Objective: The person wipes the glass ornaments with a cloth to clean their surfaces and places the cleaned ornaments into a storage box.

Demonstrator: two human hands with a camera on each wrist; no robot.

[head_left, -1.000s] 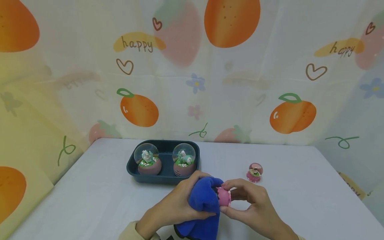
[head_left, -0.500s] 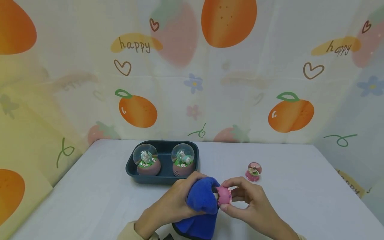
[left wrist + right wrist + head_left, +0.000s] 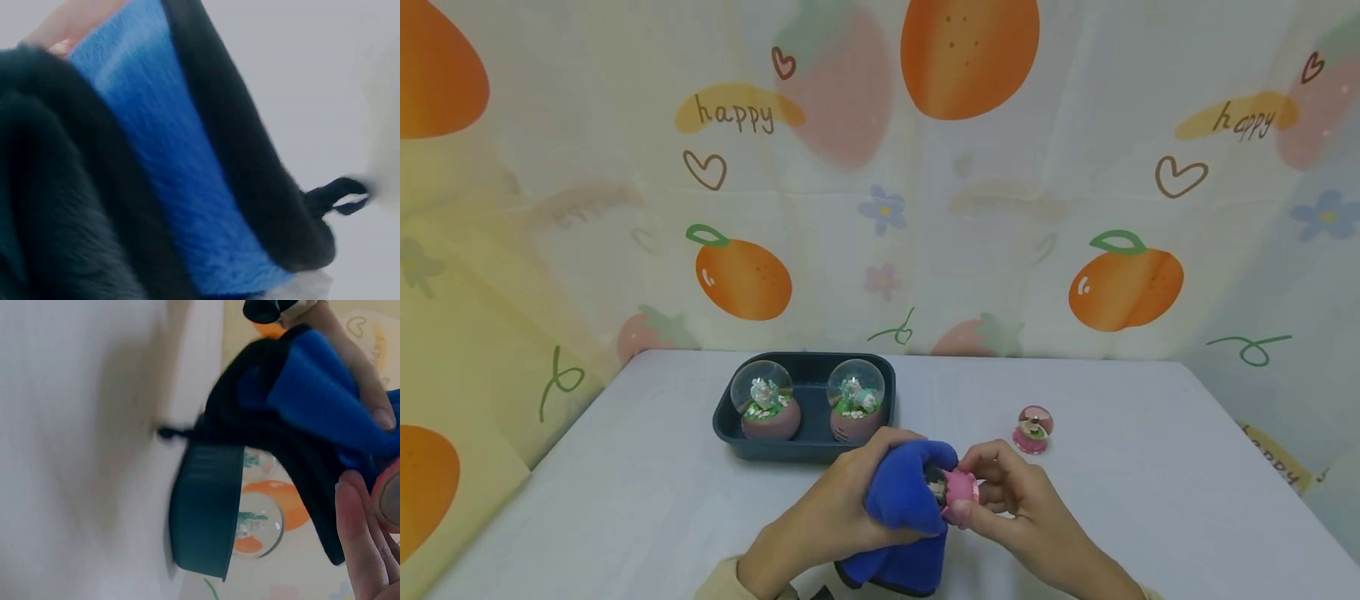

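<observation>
A small snow globe with a pink base is held above the table, low in the head view. My right hand pinches that base between thumb and fingers. Around the globe end, my left hand grips a blue cloth, which hides most of the glass. Dark edging and a small loop show on the cloth in the left wrist view. Seen from the right wrist, the round underside of the base sits by my fingertips at the right border.
Behind my hands stands a dark teal tray with two larger snow globes, one at the left and one at the right. Another small pink-based snow globe is on the white table. A fruit-print curtain hangs behind.
The pink base has turned between my right fingers, and a bit more of the globe shows at the cloth's edge. The tray and the other globes stay put.
</observation>
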